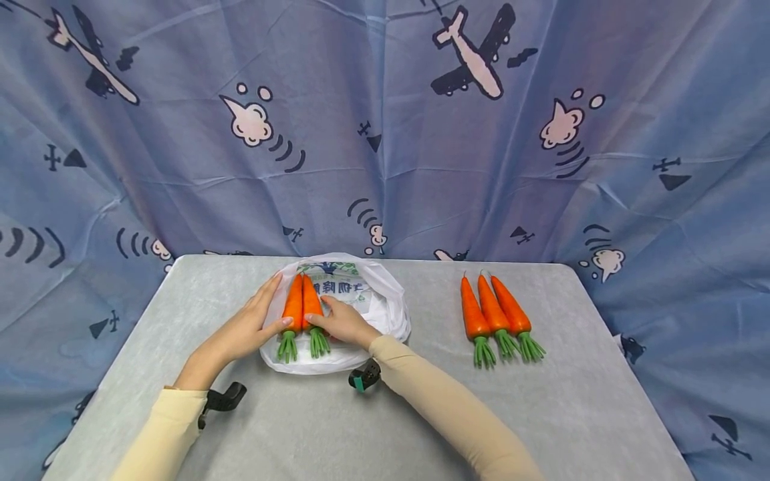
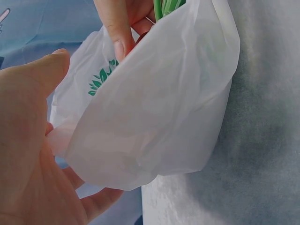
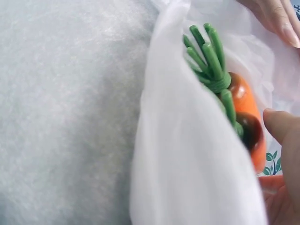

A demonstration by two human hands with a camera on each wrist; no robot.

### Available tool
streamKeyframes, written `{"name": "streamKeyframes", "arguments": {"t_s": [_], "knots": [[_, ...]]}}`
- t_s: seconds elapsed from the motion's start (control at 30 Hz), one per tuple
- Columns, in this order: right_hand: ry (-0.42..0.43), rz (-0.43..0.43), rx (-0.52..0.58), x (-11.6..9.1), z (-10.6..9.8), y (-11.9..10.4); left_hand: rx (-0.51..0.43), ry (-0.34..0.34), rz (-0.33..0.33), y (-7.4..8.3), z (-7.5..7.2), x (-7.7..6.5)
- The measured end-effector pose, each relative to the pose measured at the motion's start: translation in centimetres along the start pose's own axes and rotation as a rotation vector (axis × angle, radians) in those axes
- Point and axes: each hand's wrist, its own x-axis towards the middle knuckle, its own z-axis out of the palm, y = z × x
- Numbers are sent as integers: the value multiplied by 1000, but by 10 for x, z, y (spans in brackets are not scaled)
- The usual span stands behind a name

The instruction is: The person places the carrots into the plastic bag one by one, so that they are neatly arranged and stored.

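A white plastic bag (image 1: 385,314) with green and dark blue print lies with its mouth toward me. Two orange carrots with green stem stubs, a left carrot (image 1: 293,307) and a right carrot (image 1: 311,294), lie side by side in its mouth. My left hand (image 1: 249,327) is at the bag's left edge; its fingers, fairly straight, rest along the outside of the bag (image 2: 140,126), thumb apart from them. My right hand (image 1: 345,324) reaches into the mouth and holds the right carrot, thumb over its upper side. In the right wrist view the bag's edge partly hides the carrots (image 3: 241,93).
Three more carrots (image 1: 493,307) lie together on the grey-white tabletop (image 1: 421,414), right of the bag, stems toward me. A blue curtain (image 1: 385,133) printed with planes hangs behind the table's far edge. Black wrist cameras (image 1: 225,397) are strapped at both wrists.
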Motion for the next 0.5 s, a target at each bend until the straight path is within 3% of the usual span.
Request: {"name": "streamKeyframes", "arguments": {"t_s": [0.5], "knots": [[10, 27, 52, -7, -19, -7, -7, -7, -9, -2, 1, 0]]}}
